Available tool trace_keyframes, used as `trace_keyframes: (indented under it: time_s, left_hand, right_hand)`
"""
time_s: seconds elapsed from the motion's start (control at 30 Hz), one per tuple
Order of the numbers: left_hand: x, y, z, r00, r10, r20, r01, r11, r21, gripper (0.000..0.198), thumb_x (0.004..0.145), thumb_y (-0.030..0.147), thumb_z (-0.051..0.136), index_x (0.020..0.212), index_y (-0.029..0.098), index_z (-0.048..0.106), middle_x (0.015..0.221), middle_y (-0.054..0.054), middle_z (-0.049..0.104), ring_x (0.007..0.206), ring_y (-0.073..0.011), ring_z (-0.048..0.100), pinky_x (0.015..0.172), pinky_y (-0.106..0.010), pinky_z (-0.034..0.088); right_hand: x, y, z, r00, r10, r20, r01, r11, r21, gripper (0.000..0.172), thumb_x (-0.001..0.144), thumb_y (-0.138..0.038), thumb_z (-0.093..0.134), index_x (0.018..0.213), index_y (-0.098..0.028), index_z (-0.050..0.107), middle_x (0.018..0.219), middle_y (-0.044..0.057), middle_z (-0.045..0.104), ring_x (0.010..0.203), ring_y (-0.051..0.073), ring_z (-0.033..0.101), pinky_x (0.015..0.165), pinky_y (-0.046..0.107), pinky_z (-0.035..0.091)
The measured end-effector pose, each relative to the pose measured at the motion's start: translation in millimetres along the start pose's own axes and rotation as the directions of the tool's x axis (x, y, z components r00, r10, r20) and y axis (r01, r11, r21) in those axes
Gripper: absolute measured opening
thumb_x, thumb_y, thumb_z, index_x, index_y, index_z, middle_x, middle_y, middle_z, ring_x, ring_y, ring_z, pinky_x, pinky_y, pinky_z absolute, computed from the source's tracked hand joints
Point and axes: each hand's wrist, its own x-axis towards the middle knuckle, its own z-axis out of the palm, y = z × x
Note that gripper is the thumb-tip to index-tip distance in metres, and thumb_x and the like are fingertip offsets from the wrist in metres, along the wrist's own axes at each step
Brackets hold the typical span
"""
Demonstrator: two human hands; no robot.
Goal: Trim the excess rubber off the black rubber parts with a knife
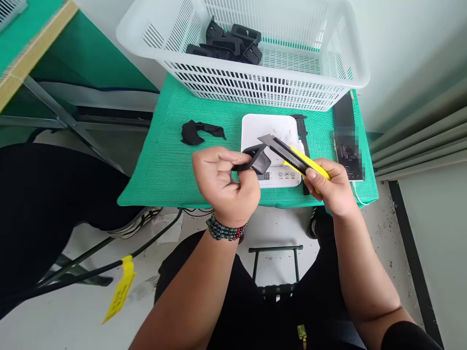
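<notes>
My left hand (228,182) is closed on a black plastic part (260,163), a small frame-like piece with an opening, pinched between thumb and fingers. In my right hand (330,187) is a yellow utility knife (306,163), its blade out and angled up to the left. The blade tip is close above the black part; whether they touch I cannot tell. Both hands are over the front of a white digital scale (270,127), whose display is partly covered. Behind the knife lies a black caliper (302,130), partly hidden by the right hand.
A white plastic basket (248,73) with several black parts (233,43) stands at the back of the green-covered table (164,170). A black cloth-like piece (200,131) lies left; a dark phone-like object (348,150) lies right. Another person's leg (54,194) is at the left.
</notes>
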Motion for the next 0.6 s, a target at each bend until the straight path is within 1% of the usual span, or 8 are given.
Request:
trace_keyframes:
  time_s: [0.1,0.17,0.27,0.37,0.43,0.53,0.6]
  left_hand:
    - [0.0,-1.1,1.3,1.0,-0.013,0.01,0.013,0.999,0.035,0.041,0.065,0.0,0.051,0.098,0.025,0.051,0.077,0.004,0.058,0.064,-0.0135,0.067,0.057,-0.026,0.052]
    - [0.7,-0.7,1.8,1.0,-0.002,0.013,0.001,0.998,0.056,0.041,0.064,0.0,0.051,0.098,0.025,0.05,0.076,0.004,0.059,0.064,-0.0137,0.067,0.056,-0.026,0.051]
    - [2.3,-0.1,2.4,1.0,0.018,0.002,-0.018,0.998,0.053,0.042,0.063,0.0,0.051,0.097,0.025,0.051,0.075,0.005,0.06,0.062,-0.0136,0.067,0.052,-0.025,0.049]
    - [2.7,-0.8,3.5,1.0,0.013,-0.009,-0.013,0.999,0.049,0.042,0.063,0.0,0.05,0.096,0.025,0.051,0.075,0.005,0.06,0.063,-0.0135,0.067,0.053,-0.025,0.05]
    - [2.0,-1.8,4.5,1.0,-0.007,-0.011,0.008,0.998,0.058,0.041,0.064,0.0,0.051,0.096,0.025,0.051,0.076,0.005,0.059,0.064,-0.0134,0.068,0.056,-0.025,0.052]
    - [0.4,-2.9,5.4,1.0,-0.029,-0.011,0.029,0.996,0.086,0.039,0.066,0.0,0.051,0.096,0.025,0.052,0.077,0.004,0.06,0.066,-0.0139,0.069,0.059,-0.026,0.055]
    - [-0.5,-2.9,5.2,1.0,-0.029,0.0,0.029,0.995,0.099,0.039,0.065,-0.001,0.052,0.095,0.025,0.052,0.077,0.003,0.061,0.068,-0.0146,0.07,0.061,-0.027,0.056]
  right_hand:
    - [-0.1,-0.6,1.2,0.998,-0.002,0.062,0.002,1.0,0.013,0.049,0.081,-0.068,0.083,0.076,-0.022,0.066,0.056,-0.007,0.048,0.046,0.007,0.037,0.041,0.024,0.026]
    - [2.1,0.0,1.5,0.998,0.013,0.055,-0.013,1.0,-0.006,0.05,0.082,-0.067,0.083,0.073,-0.022,0.064,0.056,-0.006,0.048,0.047,0.008,0.038,0.041,0.025,0.026]
    - [6.9,1.4,0.8,0.999,0.034,-0.03,-0.035,0.998,-0.06,0.055,0.082,-0.069,0.082,0.067,-0.022,0.057,0.055,-0.007,0.045,0.047,0.007,0.036,0.041,0.025,0.024]
    - [9.1,1.4,0.3,0.994,0.032,-0.109,-0.044,0.994,-0.104,0.059,0.08,-0.071,0.082,0.064,-0.022,0.053,0.055,-0.006,0.044,0.047,0.007,0.036,0.04,0.025,0.022]
    - [8.1,0.1,1.0,0.996,0.034,-0.086,-0.04,0.997,-0.073,0.058,0.08,-0.072,0.082,0.066,-0.022,0.054,0.055,-0.006,0.046,0.046,0.007,0.037,0.04,0.025,0.024]
    - [5.4,-2.4,2.8,0.999,0.039,0.022,-0.038,0.999,-0.03,0.054,0.081,-0.07,0.082,0.072,-0.022,0.06,0.055,-0.006,0.048,0.046,0.007,0.037,0.041,0.024,0.026]
    - [4.7,-3.1,3.3,0.997,0.05,0.053,-0.048,0.998,-0.034,0.053,0.081,-0.069,0.082,0.073,-0.021,0.062,0.056,-0.006,0.048,0.048,0.008,0.038,0.042,0.024,0.027]
